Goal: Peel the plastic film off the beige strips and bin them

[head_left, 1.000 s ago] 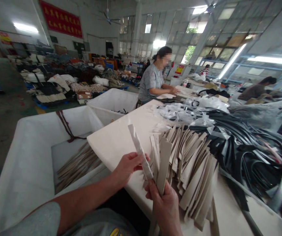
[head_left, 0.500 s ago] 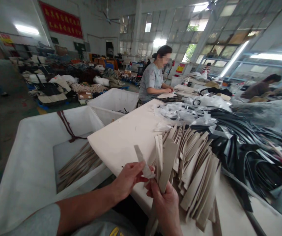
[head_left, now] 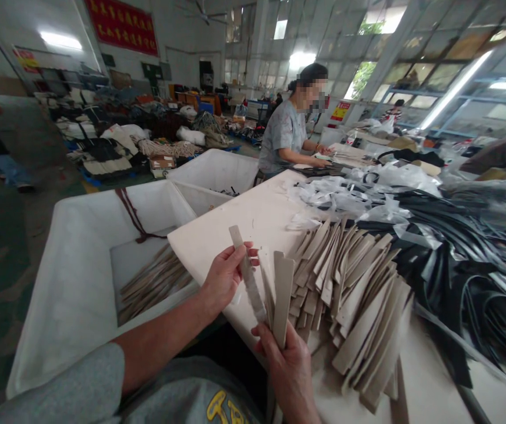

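My left hand (head_left: 230,274) pinches a narrow beige strip (head_left: 249,281) near its upper part. The lower end of that strip, with a pale, shiny patch on it, reaches the fingers of my right hand (head_left: 289,366). My right hand is closed around several wider beige strips (head_left: 283,297) that stand up out of its grip. What the strips are made of I cannot tell. Just right of my hands, a large pile of similar beige strips (head_left: 359,306) lies fanned out on the pale table (head_left: 222,227).
Left of the table stands a white bin (head_left: 65,277) with loose beige strips (head_left: 151,285) inside. Another white bin (head_left: 217,168) is behind it. Black strips (head_left: 456,253) and clear plastic (head_left: 336,191) cover the table's right side. A co-worker (head_left: 286,135) stands at the far end.
My left hand has moved up and away from my right hand, sliding along the narrow strip, which now shows more of its length. The view has shifted slightly. A walking person at far left shows more.
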Tool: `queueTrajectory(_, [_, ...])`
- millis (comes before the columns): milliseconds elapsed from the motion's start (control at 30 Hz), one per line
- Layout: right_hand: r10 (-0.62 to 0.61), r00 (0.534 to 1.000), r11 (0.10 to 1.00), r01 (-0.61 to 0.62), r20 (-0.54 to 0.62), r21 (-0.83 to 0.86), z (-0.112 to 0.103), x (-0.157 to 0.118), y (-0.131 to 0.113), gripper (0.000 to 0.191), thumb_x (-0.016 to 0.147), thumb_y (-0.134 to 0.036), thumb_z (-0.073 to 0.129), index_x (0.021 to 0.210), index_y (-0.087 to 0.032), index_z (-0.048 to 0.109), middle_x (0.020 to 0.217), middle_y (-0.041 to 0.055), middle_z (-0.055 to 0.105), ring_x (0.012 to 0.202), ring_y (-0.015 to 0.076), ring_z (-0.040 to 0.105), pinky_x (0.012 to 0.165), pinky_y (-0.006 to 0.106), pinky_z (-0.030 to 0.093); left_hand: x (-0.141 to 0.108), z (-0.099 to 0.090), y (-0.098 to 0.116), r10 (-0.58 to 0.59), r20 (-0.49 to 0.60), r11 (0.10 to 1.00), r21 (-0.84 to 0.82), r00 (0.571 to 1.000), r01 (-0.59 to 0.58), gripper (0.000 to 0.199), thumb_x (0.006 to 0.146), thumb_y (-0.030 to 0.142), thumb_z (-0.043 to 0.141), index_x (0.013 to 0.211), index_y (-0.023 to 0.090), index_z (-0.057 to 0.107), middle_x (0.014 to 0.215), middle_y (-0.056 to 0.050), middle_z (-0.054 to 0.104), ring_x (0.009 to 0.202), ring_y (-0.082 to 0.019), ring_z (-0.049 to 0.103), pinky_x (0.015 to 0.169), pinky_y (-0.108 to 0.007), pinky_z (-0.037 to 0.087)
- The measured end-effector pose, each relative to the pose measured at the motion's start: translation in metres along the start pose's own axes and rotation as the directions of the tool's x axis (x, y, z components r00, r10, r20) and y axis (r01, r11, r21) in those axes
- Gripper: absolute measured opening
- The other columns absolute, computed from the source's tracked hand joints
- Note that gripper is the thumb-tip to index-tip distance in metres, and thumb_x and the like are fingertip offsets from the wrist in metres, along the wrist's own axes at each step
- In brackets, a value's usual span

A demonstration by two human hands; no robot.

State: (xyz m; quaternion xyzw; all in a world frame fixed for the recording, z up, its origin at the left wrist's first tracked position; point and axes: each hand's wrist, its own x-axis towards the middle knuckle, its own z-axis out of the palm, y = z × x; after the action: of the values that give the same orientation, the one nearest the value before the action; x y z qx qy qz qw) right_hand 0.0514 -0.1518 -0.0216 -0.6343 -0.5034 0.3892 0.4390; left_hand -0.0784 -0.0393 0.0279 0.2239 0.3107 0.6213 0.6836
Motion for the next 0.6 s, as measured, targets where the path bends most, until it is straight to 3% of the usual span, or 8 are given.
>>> queueTrajectory(167, [0.029, 0.994, 0.999, -0.027, -0.105, 0.024, 0.001, 0.002, 0.000, 0.042, 0.077, -0.057, 0.065, 0.065, -0.017, 0.068, 0.056, 0.0049, 0.067, 0.049, 0.0185, 0.062, 0.048, 0.025, 0.049, -0.029, -0.001, -0.015, -0.074, 0.080, 0.997, -0.005, 0.994, 0.074, 0.030, 0.075, 0.041, 0.077, 0.084, 0.014, 0.070, 0.082, -0.006, 0.072, 0.067, -0.013, 0.065, 0.061, -0.023, 0.049])
queueTrajectory(300, [0.052, 0.993, 0.997, -0.046, -0.108, 0.059, -0.001, 0.011, 0.002, 0.040, 0.070, -0.056, 0.072, 0.068, -0.016, 0.071, 0.059, 0.0066, 0.069, 0.050, 0.0206, 0.064, 0.046, 0.026, 0.050, -0.054, -0.009, -0.031, -0.139, 0.135, 0.989, -0.028, 0.981, 0.144, 0.033, 0.088, 0.044, 0.062, 0.086, 0.013, 0.071, 0.083, -0.007, 0.070, 0.069, -0.012, 0.063, 0.064, -0.023, 0.049])
queueTrajectory(400, [0.098, 0.990, 0.994, -0.091, -0.100, 0.067, 0.001, 0.015, 0.004, 0.043, 0.070, -0.058, 0.071, 0.066, -0.015, 0.071, 0.060, 0.0078, 0.070, 0.049, 0.0206, 0.063, 0.046, 0.027, 0.051, -0.056, -0.016, -0.022, 0.024, 0.172, 1.000, 0.001, 0.985, -0.025, 0.034, 0.091, 0.044, 0.057, 0.096, 0.014, 0.071, 0.099, -0.010, 0.071, 0.085, -0.017, 0.066, 0.075, -0.027, 0.051])
queueTrajectory(500, [0.100, 0.992, 0.994, -0.103, -0.075, -0.030, 0.007, 0.013, 0.001, 0.044, 0.070, -0.058, 0.070, 0.058, -0.016, 0.068, 0.054, 0.0072, 0.067, 0.048, 0.0198, 0.062, 0.046, 0.026, 0.049, -0.049, -0.023, 0.001, 0.197, 0.217, 0.978, 0.029, 0.956, -0.208, 0.029, 0.089, 0.037, 0.062, 0.113, 0.021, 0.068, 0.115, -0.009, 0.069, 0.099, -0.020, 0.066, 0.088, -0.032, 0.049])
queueTrajectory(600, [0.059, 0.997, 0.995, -0.063, -0.055, -0.082, 0.013, 0.010, -0.007, 0.042, 0.072, -0.056, 0.069, 0.056, -0.017, 0.068, 0.051, 0.0061, 0.065, 0.048, 0.0196, 0.062, 0.046, 0.025, 0.049, -0.045, -0.029, 0.012, 0.222, 0.268, 0.969, 0.047, 0.938, -0.243, 0.024, 0.092, 0.035, 0.058, 0.108, 0.020, 0.069, 0.106, -0.008, 0.072, 0.095, -0.020, 0.067, 0.090, -0.035, 0.050])
